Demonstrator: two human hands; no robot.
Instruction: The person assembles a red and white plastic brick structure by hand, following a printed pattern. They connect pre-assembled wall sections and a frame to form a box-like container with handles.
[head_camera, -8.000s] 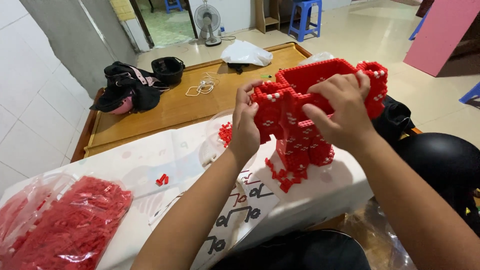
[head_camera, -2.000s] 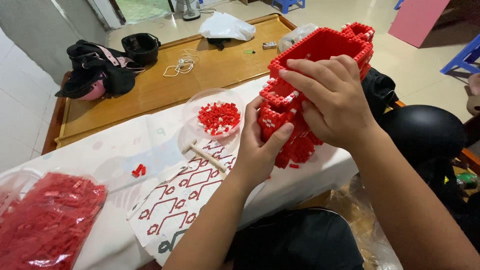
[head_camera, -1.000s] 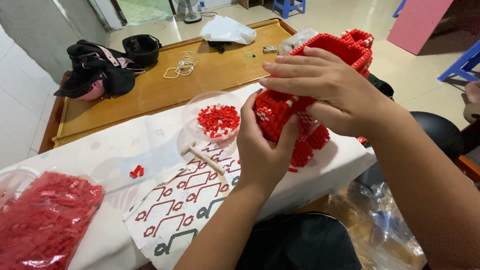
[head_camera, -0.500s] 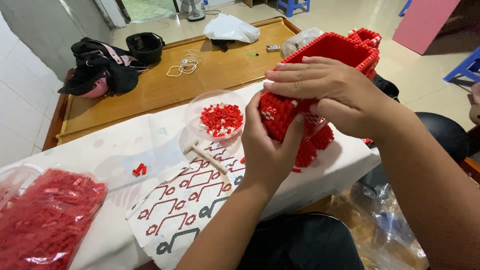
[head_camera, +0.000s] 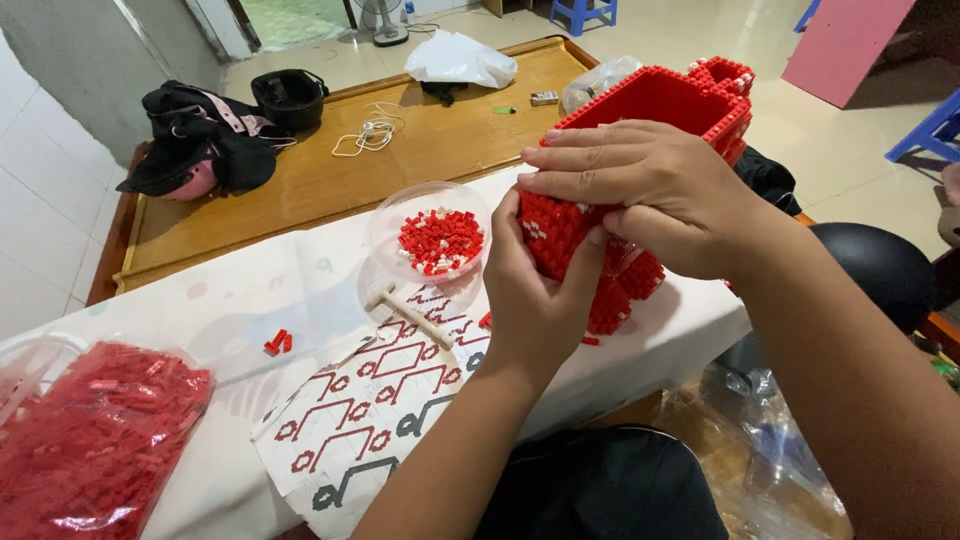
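I have both hands on the red brick model, a tall hollow build of small red bricks that stands at the right end of the white-covered surface. My left hand comes up from below and wraps the model's near lower corner, fingers curled round the back and thumb pressed on the front face, so that grip is closed on the model. My right hand lies across the model's upper front, fingers stretched flat to the left along its wall and thumb tucked underneath, also clamped on it. The open rectangular top of the model shows above my right knuckles, with a small knobbed part at its far corner. Just left of my left hand sits a clear round dish of loose red and white bricks, and in front of it a small pale tool lies on a printed pattern sheet with red and dark outlines. A few stray red bricks rest on the cloth further left. At the left edge a clear bag is packed with red bricks. Beyond the cloth, a wooden platform carries a black bag, a white cable and a white plastic bag.
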